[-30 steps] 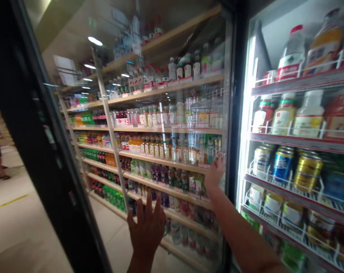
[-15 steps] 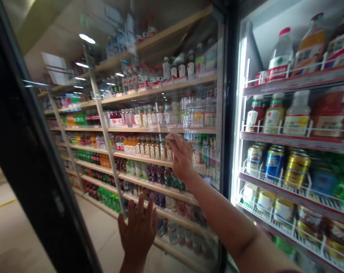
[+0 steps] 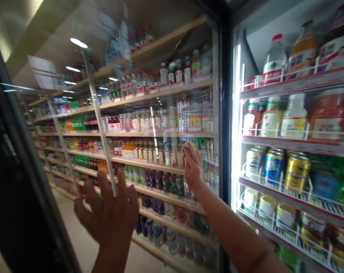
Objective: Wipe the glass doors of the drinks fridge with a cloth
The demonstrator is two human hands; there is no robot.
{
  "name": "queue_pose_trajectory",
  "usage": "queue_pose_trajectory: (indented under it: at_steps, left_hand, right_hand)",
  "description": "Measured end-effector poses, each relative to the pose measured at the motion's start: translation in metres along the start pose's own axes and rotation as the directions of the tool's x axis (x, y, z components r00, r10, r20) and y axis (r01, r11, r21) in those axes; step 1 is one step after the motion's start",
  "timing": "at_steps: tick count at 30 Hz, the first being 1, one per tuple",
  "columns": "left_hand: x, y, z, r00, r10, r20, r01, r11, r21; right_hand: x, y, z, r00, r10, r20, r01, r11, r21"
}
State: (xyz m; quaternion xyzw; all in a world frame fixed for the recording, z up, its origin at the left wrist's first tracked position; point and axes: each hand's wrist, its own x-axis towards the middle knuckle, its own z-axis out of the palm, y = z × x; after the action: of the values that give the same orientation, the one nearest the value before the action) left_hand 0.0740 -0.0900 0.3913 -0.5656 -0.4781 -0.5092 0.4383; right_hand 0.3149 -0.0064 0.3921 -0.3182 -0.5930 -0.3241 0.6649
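Note:
A glass door (image 3: 221, 125) with a dark frame stands swung out in front of me, its hinge side next to a lit drinks cooler. My right hand (image 3: 193, 167) reaches up to the pane, fingers close together and curled against it. Something small and greyish shows at its fingertips, too blurred to name. Lower and to the left, my left hand (image 3: 107, 212) is raised before the glass, palm away from me. Its fingers are spread and hold nothing; whether they touch the pane I cannot tell.
Inside the cooler on the right, wire-fronted shelves (image 3: 291, 142) carry bottles and cans (image 3: 274, 165). Through the glass, long wooden shelves (image 3: 160, 134) show rows of bottled drinks. The thick door edge (image 3: 24, 182) runs down the left side, above a pale floor.
My right hand has slid right and slightly down along the pane. My left hand has moved left and up, its fingers spreading. The view has shifted a little.

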Motion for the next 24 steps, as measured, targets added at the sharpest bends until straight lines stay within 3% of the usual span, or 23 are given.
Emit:
queue_pose_trajectory:
  at_steps: [3,5,7,9,11,13,15,17,21,24]
  left_hand:
    - [-0.003,0.004,-0.003,1.000,-0.018,0.013,0.018,1.000,-0.004]
    - [-0.003,0.006,-0.004,0.999,-0.034,0.027,0.034,0.999,-0.009]
    - [-0.003,0.007,-0.006,0.998,-0.052,0.029,0.053,0.998,-0.016]
    - [-0.002,0.007,-0.006,0.997,-0.073,0.032,0.074,0.997,-0.034]
    - [-0.002,0.007,-0.007,0.995,-0.087,0.048,0.089,0.995,-0.045]
    - [-0.003,0.007,-0.007,0.992,-0.108,0.060,0.111,0.992,-0.052]
    - [-0.003,0.008,-0.008,0.992,-0.111,0.066,0.114,0.993,-0.041]
    - [-0.003,0.008,-0.007,0.993,-0.094,0.066,0.097,0.994,-0.044]
    - [-0.001,0.007,-0.006,0.997,-0.063,0.047,0.067,0.995,-0.068]
    - [0.000,0.005,-0.005,0.996,-0.084,0.038,0.088,0.987,-0.135]
  right_hand:
    - [-0.018,-0.019,-0.003,0.998,0.067,-0.015,-0.067,0.997,-0.027]
    - [-0.020,-0.043,-0.004,0.999,0.040,0.031,-0.039,0.999,-0.026]
    - [-0.013,-0.070,-0.003,0.984,-0.108,0.144,0.109,0.994,0.003]
    - [0.001,-0.089,-0.001,0.914,-0.299,0.275,0.300,0.953,0.041]
    - [0.019,-0.093,0.001,0.852,-0.385,0.354,0.397,0.917,0.041]
    - [0.035,-0.079,0.003,0.887,-0.317,0.335,0.345,0.938,-0.026]
    - [0.048,-0.050,0.002,0.960,-0.157,0.231,0.189,0.974,-0.124]
    - [0.053,-0.010,-0.003,0.996,0.013,0.086,0.004,0.980,-0.197]
    - [0.041,0.073,-0.022,0.967,0.232,-0.108,-0.251,0.945,-0.212]
    - [0.028,0.112,-0.030,0.886,0.383,-0.260,-0.434,0.883,-0.178]
